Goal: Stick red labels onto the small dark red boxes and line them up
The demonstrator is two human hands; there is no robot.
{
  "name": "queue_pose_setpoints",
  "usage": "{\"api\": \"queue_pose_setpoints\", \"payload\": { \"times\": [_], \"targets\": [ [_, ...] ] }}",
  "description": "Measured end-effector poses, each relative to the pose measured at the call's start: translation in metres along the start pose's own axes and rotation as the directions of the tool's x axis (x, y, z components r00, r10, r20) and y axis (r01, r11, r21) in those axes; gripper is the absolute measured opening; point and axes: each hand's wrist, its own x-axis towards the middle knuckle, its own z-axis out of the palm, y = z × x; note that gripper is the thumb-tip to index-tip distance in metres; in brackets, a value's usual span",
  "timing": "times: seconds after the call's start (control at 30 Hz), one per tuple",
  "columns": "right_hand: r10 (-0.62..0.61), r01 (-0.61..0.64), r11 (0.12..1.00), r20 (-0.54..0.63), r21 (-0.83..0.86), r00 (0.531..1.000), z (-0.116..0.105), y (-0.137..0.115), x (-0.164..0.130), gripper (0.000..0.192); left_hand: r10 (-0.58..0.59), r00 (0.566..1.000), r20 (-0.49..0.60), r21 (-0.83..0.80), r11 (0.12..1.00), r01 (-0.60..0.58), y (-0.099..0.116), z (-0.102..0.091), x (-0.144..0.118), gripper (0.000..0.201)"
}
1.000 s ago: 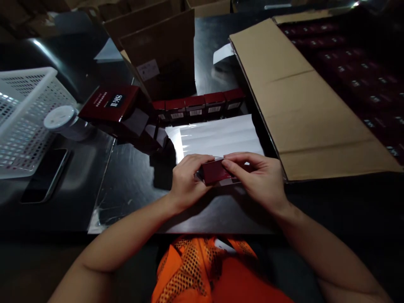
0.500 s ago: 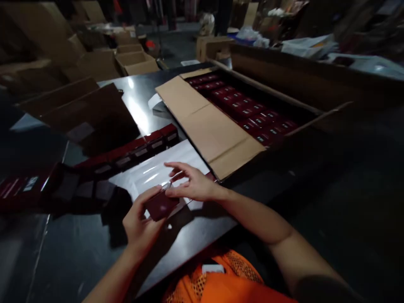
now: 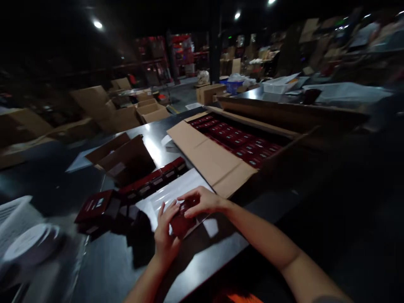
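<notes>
My left hand [image 3: 166,235] is closed around the side of a small dark red box [image 3: 183,226], held just over the table's near edge. The thumb and fingers of my right hand [image 3: 203,201] bend over the top end of that same box and touch it; what lies between those fingertips is blurred. Beneath and behind my hands lies a glossy white sheet [image 3: 160,197]. A row of dark red boxes [image 3: 154,180] runs along the sheet's far side, and more boxes [image 3: 99,206] are stacked to the left.
A large open carton [image 3: 202,153] filled with dark red boxes lies beyond my right hand, one flap folded toward me. A smaller open carton [image 3: 126,162] stands at the back left. White plastic baskets [image 3: 14,210] are at the left and far right. Cardboard boxes [image 3: 153,111] sit beyond the metal table [image 3: 107,261].
The view has tilted up, so the table sits lower and more background shows. My right hand has come over the top of the box, which my left hand still holds.
</notes>
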Motion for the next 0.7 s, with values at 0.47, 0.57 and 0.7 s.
{"api": "queue_pose_setpoints", "payload": {
  "times": [0.47, 0.57, 0.7],
  "targets": [
    [-0.169, 0.053, 0.954, -0.384, -0.296, 0.908, -0.011, -0.039, 0.051, 0.077, -0.420, 0.907, 0.024, -0.036, 0.906, 0.421, 0.002, 0.008, -0.001, 0.066],
    [-0.345, 0.173, 0.839, -0.258, -0.516, 0.903, -0.003, -0.048, 0.078, 0.074, -0.373, 0.924, 0.087, -0.062, 0.924, 0.378, 0.008, 0.007, -0.001, 0.062],
    [-0.191, 0.126, 0.962, -0.267, -0.243, 0.945, 0.010, -0.046, 0.095, 0.073, -0.237, 0.969, 0.072, -0.062, 0.969, 0.241, 0.018, 0.003, 0.002, 0.057]
  ]
}}
